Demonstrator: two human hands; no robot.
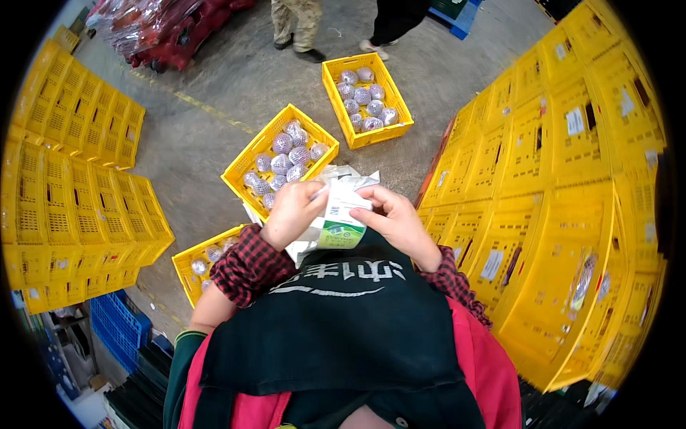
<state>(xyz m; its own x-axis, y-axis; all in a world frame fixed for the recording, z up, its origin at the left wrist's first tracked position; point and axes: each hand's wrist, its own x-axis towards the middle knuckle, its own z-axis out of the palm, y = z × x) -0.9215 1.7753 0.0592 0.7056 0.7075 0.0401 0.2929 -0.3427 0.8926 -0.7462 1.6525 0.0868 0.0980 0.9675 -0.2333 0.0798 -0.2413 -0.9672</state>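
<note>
white-and-green label sheet (pixel 341 209) is between your hands, long axis running away from you, slightly right. left hand (pixel 289 213): fingers clamped on its left edge; right hand (pixel 397 223): clamped on the right. left is nearer the yellow crate (pixel 259 144).

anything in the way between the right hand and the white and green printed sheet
Nothing visible: the right hand touches the white and green printed sheet directly, thumb on its surface. The left hand is at its left edge.
</note>
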